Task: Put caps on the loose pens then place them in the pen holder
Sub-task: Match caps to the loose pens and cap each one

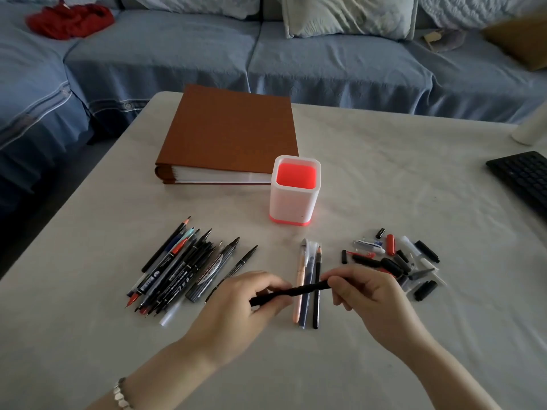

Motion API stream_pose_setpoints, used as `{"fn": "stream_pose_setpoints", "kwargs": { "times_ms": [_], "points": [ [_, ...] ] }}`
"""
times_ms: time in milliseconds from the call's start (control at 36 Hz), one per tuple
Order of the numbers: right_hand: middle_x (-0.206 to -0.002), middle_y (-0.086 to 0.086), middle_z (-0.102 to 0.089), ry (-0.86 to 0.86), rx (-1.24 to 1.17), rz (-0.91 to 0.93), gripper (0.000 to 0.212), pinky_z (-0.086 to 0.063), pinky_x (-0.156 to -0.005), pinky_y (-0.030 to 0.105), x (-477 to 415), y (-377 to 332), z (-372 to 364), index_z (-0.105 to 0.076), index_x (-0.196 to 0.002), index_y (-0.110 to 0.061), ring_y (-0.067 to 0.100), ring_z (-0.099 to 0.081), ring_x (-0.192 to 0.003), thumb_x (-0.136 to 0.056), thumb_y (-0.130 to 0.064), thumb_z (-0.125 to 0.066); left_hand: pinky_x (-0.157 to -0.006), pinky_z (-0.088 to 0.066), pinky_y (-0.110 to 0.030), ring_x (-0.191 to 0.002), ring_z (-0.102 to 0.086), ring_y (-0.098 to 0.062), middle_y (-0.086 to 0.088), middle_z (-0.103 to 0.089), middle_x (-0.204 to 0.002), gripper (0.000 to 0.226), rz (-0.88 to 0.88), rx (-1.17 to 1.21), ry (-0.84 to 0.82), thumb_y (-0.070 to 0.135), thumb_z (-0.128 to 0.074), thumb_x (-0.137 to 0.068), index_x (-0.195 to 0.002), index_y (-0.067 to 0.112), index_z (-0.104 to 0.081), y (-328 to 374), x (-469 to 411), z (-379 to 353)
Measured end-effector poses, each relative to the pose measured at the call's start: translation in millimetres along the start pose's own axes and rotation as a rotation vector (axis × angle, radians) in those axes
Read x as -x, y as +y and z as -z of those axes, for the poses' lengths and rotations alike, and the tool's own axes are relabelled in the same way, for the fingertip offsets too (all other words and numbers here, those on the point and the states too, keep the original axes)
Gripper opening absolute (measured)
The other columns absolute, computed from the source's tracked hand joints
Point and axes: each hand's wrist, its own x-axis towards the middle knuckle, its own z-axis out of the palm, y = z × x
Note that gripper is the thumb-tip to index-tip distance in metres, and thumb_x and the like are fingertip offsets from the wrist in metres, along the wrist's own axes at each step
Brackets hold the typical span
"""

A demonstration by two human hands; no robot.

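Both hands pinch one black pen [291,291] above the table [384,173]: left hand [251,300] at its near end, right hand [361,287] at the far end (cap seemingly on). The pen holder [295,190] stands beyond.

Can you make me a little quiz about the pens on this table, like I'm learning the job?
1. True or false: the pen holder already has pens inside.
2. What do the left hand and right hand hold between them? A) a black pen B) a spoon C) a ruler
3. Fill in: the loose caps lie to the ____ of the pen holder.
Key: 1 false; 2 A; 3 right.
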Motion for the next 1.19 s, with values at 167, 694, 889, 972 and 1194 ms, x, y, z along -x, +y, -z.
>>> {"fn": "stream_pose_setpoints", "kwargs": {
  "times_ms": [167,694,889,972,1194],
  "points": [
    [-0.052,-0.006,-0.058,0.046,-0.009,0.018,0.027,-0.036,-0.052,0.015,1.6,-2.3,-5.9,-0.068,-0.073,-0.029,0.004,-0.043,-0.049,-0.084,-0.006,-0.058,-0.057,-0.037,-0.003,-0.065,-0.056,0.003,0.027,-0.063,-0.072,0.018,0.017,0.016,0.033,0.019,-0.071,-0.076,-0.087,0.032,-0.065,1.7,-1.6,-2.8],
    [-0.049,-0.002,-0.058,-0.001,-0.317,-0.126,0.012,-0.043,-0.050,0.014,1.8,1.9,-15.8,-0.061,-0.079,-0.007,0.004,-0.049,-0.047,-0.082,0.004,-0.058,-0.042,-0.034,-0.013,-0.041,-0.047,-0.003,0.004,-0.067,-0.057,0.014,0.372,0.417,-0.108,0.004,-0.064,-0.080,-0.071,0.015,-0.067,3.3,-9.8,-6.6],
    [-0.058,-0.004,-0.058,0.204,-0.412,-0.172,0.019,-0.040,-0.053,0.018,-17.8,12.7,-16.3,-0.063,-0.076,-0.011,0.009,-0.048,-0.055,-0.089,-0.008,-0.050,-0.067,-0.050,-0.029,-0.076,-0.060,-0.012,-0.003,-0.068,-0.084,0.029,0.046,-0.385,0.157,0.034,-0.046,-0.084,-0.086,0.011,-0.065,-40.9,-10.7,0.4],
    [-0.066,0.007,-0.061,0.250,-0.255,-0.116,0.013,-0.037,-0.046,0.019,-34.6,13.7,-14.0,-0.058,-0.083,-0.009,0.014,-0.048,-0.052,-0.092,-0.008,-0.048,-0.057,-0.054,-0.030,-0.074,-0.065,-0.028,-0.009,-0.067,-0.085,0.013,0.072,-0.592,0.200,0.006,-0.064,-0.075,-0.088,0.005,-0.065,-61.8,-12.4,6.5],
    [-0.070,0.001,-0.053,0.169,0.381,0.002,0.026,-0.037,-0.058,0.023,-64.2,26.2,-58.6,-0.047,-0.113,-0.028,0.022,-0.051,-0.072,-0.089,-0.021,-0.051,-0.034,-0.040,-0.019,-0.052,-0.059,-0.018,0.001,-0.060,-0.061,0.043,0.127,-0.880,0.074,0.004,-0.087,-0.031,-0.067,0.014,-0.063,-72.4,-20.2,3.1]
  ]
}}
